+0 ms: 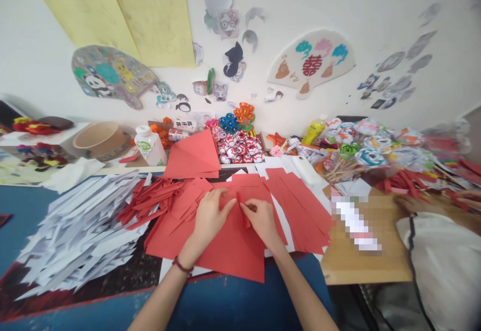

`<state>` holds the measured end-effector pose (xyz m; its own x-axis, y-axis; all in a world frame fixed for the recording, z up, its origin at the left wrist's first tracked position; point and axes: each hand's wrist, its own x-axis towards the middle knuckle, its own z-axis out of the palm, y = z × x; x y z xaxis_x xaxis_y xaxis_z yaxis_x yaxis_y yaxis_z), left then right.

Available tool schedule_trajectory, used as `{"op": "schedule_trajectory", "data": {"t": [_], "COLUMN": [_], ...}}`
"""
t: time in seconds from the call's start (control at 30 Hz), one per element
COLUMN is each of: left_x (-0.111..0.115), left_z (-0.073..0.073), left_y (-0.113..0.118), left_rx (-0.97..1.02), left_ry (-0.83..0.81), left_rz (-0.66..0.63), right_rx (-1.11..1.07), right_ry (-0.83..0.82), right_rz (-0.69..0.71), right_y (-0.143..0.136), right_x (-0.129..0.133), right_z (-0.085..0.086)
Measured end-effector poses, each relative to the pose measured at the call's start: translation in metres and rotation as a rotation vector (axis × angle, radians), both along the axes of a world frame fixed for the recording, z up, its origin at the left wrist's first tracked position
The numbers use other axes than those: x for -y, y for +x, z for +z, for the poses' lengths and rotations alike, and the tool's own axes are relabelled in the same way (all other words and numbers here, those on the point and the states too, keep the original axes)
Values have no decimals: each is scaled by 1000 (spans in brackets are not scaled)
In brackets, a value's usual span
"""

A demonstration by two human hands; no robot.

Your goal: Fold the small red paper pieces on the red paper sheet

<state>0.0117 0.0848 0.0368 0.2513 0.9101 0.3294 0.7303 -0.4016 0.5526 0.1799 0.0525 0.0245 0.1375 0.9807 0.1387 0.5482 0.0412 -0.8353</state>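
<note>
Over a pile of red paper sheets [240,256], my two hands meet at a small folded piece of red paper [243,216]. My right hand [262,218] pinches it from the right between thumb and fingertips. On its left side, my left hand [211,217] has its thumb at the paper's edge with the fingers curved above; red on red makes the exact grip hard to see. Narrow folded red strips [156,200] lie left of my left hand. A stack of cut red paper [296,211] is right of my right hand.
A large heap of folded white paper strips [86,231] covers the left. Behind stand a white bottle [150,145], a red paper stack [193,155] and red-and-white folded pieces [240,148]. Paper flowers [370,155] pile up at right, near another person's sleeve [443,256].
</note>
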Motion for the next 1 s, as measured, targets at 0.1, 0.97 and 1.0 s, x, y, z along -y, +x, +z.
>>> {"op": "schedule_trajectory", "data": {"t": [0.1, 0.97, 1.0], "left_x": [-17, -28, -28], "left_z": [-9, -24, -25], "left_y": [8, 32, 32], "left_rx": [55, -250, -248], "left_ry": [-264, -23, -9], "left_rz": [62, 112, 105], "right_rx": [64, 345, 366], "right_ry": [7, 13, 36], "right_rz": [-27, -190, -187], "right_y": [-5, -7, -7], "right_x": [-11, -43, -42], "right_z": [2, -17, -18]}}
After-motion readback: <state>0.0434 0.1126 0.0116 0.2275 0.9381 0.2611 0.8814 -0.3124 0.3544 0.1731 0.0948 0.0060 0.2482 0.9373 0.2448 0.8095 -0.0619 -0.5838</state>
